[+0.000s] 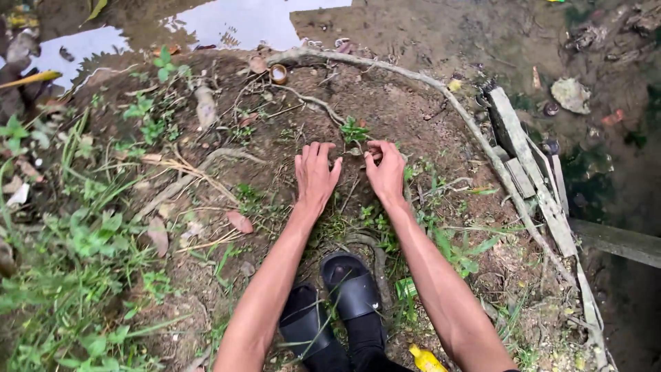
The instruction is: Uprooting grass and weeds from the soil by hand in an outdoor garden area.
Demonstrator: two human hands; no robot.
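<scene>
Down at the near edge, a pair of black rubber slide sandals [344, 293] plants on the mound, with a yellow plastic bottle [425, 359] lying just beside the right forearm. Up from there, the left hand [315, 176] lies flat on the bare brown soil [385, 96], fingers spread and pointing away. The right hand [386, 172] sits next to it, fingers curled in at the tips, seemingly pinching at the dirt or a stem (too small to tell which). Just beyond both hands stands the small green seedling [354, 130], rooted in the earth between the fingertips and a thin grey root [315, 102].

Risks here? A careless press could snap or bury that seedling, it's frail and right at the fingertips. The long exposed pale root [441, 93] arcs around the mound, and the weathered wooden plank edging [533, 176] looks loose; leaning weight forward, a sandal could slip towards the muddy water [241, 21] beyond.
</scene>
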